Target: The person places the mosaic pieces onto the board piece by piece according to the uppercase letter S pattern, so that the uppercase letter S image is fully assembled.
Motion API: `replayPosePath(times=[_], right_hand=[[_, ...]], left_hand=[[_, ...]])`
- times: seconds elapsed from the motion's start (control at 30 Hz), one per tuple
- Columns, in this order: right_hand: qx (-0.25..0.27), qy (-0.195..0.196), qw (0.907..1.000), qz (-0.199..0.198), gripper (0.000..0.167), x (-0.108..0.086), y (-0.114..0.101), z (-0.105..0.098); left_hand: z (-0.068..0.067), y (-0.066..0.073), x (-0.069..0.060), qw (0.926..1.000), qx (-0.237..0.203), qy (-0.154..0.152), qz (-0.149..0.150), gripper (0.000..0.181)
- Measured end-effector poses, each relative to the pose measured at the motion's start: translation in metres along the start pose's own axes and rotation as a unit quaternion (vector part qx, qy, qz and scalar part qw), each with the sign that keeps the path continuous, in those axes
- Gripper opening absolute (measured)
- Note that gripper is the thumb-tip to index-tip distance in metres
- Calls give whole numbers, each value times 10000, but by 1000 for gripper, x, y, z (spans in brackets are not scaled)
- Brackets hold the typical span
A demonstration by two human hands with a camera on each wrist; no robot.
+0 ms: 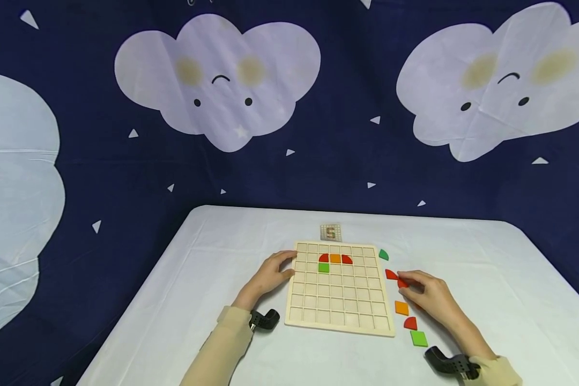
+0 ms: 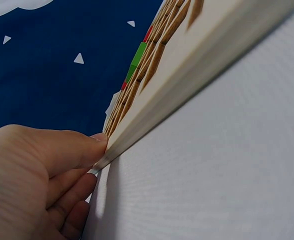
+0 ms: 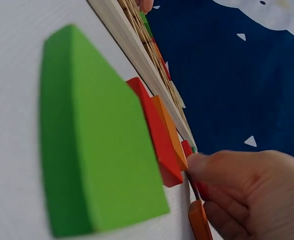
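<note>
Pinching a red piece (image 1: 402, 283), the right hand (image 1: 431, 296) is just beside the grid board (image 1: 338, 300), whose left edge the left hand (image 1: 268, 273) touches with loosely extended fingers.

Beige sleeves (image 1: 218, 348), plain cuffs (image 1: 237, 317) — black wrist cameras (image 1: 268, 319), smooth, curved casings; black ridged straps (image 1: 466, 368)

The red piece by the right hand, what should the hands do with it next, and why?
I'd probably have the right hand lift the red piece and carry it towards the wooden board. Thumb and finger seem to pinch it, and the board has bare squares beside the green tile. The left hand touches the board's edge, so it might help steady it.
</note>
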State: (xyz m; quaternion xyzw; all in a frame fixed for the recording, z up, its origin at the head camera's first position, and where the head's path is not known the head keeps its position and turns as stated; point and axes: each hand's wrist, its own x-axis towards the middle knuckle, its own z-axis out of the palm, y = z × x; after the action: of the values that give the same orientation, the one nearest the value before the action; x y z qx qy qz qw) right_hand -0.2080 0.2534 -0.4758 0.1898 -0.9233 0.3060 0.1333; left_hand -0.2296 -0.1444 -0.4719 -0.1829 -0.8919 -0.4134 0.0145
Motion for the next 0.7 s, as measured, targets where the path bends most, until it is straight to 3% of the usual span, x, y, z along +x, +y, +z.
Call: replayPosePath(times=[0.13,0.37,0.5,0.7], right_hand=[[158,88,9998,64,39,4,-7,-10],[418,623,9970,213,39,23,-20,-26],[679,534,9962,103,40,39,-34,-19],[1191,141,9916,-485,39,59,-67,5]], left_hand=[[0,-1,0,10000,12,1,31,49],[-2,1,5,9999,73,-17,72,49],[-3,0,5,10000,59,-16,26,49],[0,-2,1,10000,11,-21,75,49]])
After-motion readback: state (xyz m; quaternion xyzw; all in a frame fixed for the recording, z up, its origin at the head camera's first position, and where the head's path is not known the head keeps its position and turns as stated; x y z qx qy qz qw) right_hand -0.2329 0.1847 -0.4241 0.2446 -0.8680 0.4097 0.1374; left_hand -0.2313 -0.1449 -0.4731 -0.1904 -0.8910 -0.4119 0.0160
